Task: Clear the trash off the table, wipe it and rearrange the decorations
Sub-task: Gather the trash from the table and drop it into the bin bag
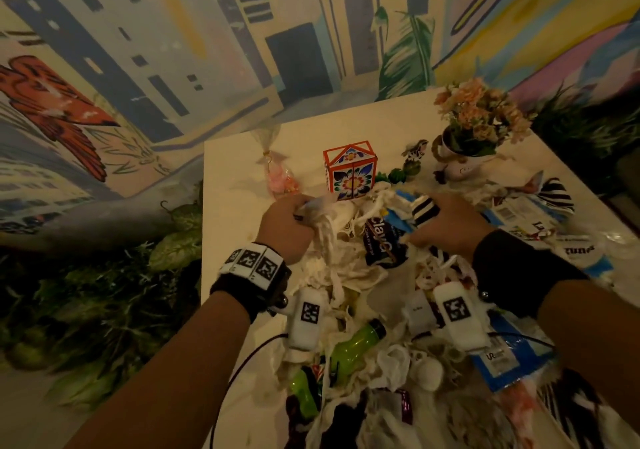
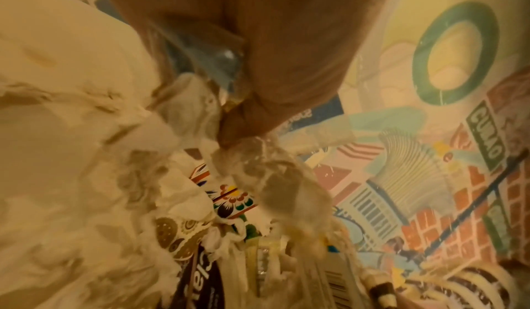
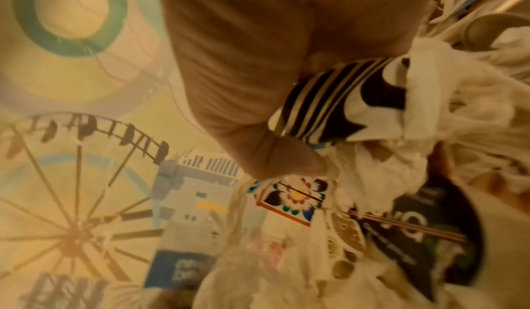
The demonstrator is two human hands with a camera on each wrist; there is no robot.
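Left hand point(image 1: 285, 226) pinches clear plastic and crumpled tissue point(image 1: 332, 220), right hand point(image 1: 446, 223) clutches a striped wrapper point(image 1: 425, 210), apparently gathering trash toward themselves off the counter point(image 1: 235, 157).

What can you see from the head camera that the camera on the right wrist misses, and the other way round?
Only the head view shows the flower pot, the green bottle, the left hand gripping crumpled white paper, and the white table.

Only the right wrist view shows a painted Ferris wheel on the wall, and the thumb pressing the striped wrapper up close.

Both show the right hand holding the black-and-white striped wrapper, the floral box and the dark packet.
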